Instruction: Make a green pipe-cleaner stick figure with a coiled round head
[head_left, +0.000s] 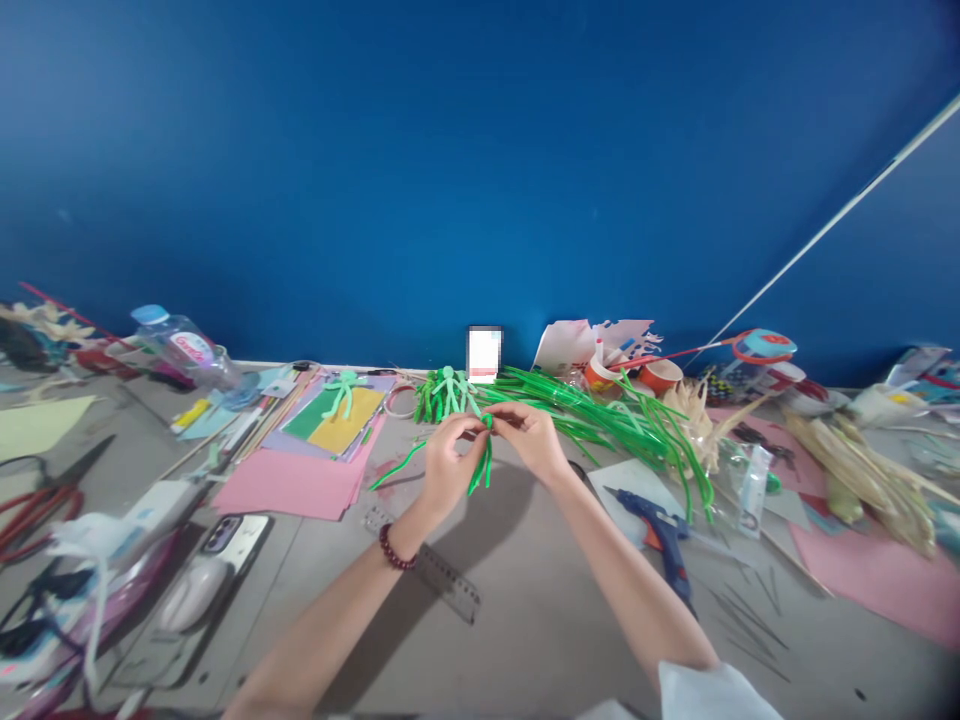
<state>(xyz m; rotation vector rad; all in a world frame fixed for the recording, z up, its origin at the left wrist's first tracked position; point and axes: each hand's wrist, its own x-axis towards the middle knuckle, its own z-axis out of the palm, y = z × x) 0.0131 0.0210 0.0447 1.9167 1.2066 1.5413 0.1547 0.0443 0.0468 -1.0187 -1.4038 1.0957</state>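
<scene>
My left hand (453, 462) and my right hand (531, 438) meet above the middle of the table, fingertips pinched together. Between them they grip a bright green pipe cleaner (488, 466), its bent ends hanging below the fingers. One green length (396, 466) sticks out to the left behind my left hand. Just beyond the hands stand pale green pipe-cleaner figures (448, 388) beside darker green ones. To the right lies a bundle of long green pipe cleaners (600, 412), partly in clear plastic. A clear ruler (442, 578) lies under my left wrist.
A blue glue gun (664, 535) and thin dark sticks lie near my right forearm. Pink paper (289, 484) and coloured sheets with another green figure (345, 393) lie left. Farther left are a phone (238, 540), a mouse (196, 594), scissors and a bottle (184, 345).
</scene>
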